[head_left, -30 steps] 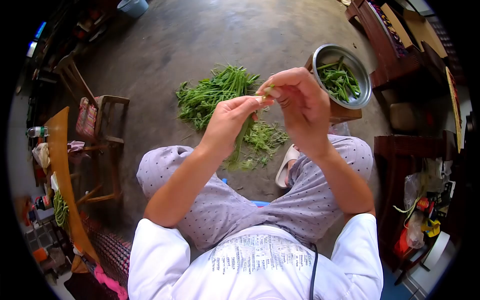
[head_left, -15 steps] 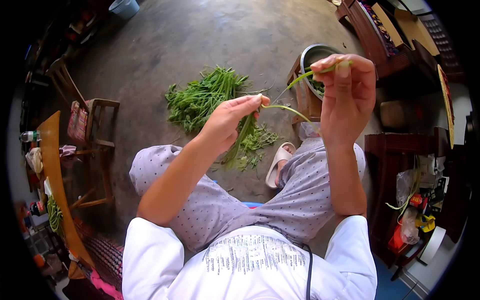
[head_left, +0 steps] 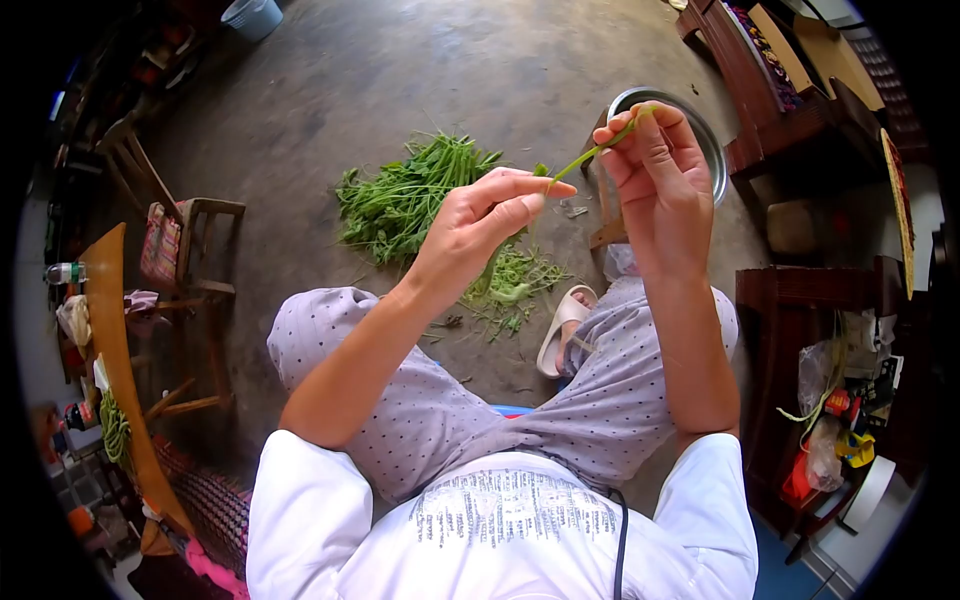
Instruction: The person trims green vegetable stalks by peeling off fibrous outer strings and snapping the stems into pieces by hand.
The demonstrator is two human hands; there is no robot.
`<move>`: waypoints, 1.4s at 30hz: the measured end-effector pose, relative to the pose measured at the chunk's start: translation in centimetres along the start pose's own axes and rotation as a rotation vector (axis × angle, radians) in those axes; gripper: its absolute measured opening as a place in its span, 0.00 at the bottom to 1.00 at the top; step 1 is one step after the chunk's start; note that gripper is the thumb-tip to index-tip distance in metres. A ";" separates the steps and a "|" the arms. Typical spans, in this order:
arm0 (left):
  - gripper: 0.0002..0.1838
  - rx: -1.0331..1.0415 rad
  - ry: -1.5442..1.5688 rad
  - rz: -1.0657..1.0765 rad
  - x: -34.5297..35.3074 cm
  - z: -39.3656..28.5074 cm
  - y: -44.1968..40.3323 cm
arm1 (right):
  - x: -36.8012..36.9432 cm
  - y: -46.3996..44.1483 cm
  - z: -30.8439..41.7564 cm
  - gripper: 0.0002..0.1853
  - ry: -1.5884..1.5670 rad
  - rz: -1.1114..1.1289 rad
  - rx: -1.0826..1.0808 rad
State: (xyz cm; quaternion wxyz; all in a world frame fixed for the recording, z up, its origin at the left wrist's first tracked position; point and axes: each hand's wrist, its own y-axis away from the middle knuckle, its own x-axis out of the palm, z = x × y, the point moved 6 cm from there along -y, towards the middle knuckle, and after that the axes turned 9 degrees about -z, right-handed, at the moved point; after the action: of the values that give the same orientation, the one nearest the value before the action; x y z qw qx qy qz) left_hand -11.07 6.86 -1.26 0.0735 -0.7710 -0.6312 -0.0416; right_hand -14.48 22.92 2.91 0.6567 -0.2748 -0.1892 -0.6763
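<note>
A thin green vegetable stem [head_left: 592,153] runs slantwise between my two hands, above the floor. Its upper end is pinched between the thumb and fingers of my right hand [head_left: 660,175]. At the lower end, the thumb and index finger of my left hand [head_left: 480,220] close around it. A bit of green leaf shows below the left palm, mostly hidden by the hand. Beyond my left hand lies a heap of leafy green stems [head_left: 415,195] on the floor. Nearer my feet is a smaller heap of green scraps [head_left: 515,278].
Behind my right hand, a metal basin [head_left: 716,150] rests on a wooden stool [head_left: 607,232], partly hidden. A wooden chair [head_left: 190,215] and table edge [head_left: 105,300] stand left. A dark wooden cabinet [head_left: 765,330] with bags is at right. A blue basket [head_left: 252,18] sits far back.
My right hand has moved slightly left and nearer my left hand. The curved strip that hung between the hands is gone from view. My left index finger is now straighter along the stem.
</note>
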 end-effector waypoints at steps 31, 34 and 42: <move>0.07 0.393 -0.470 -0.297 -2.8 -4.5 2.4 | 3.9 3.0 -1.7 0.10 0.812 0.374 -0.141; 0.07 0.426 -0.541 -0.376 -2.5 -5.1 2.8 | 3.8 3.1 -2.2 0.08 0.824 0.363 -0.137; 0.08 0.560 -0.719 -0.422 -2.1 -5.1 3.2 | 4.1 3.4 -3.1 0.04 0.804 0.293 -0.108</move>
State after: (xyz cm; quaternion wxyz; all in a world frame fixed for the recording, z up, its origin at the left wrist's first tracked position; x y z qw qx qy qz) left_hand -8.25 3.36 3.28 0.0454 -0.5429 -0.7456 0.3838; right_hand -11.47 17.61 2.70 0.7520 -0.0471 0.1585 -0.6380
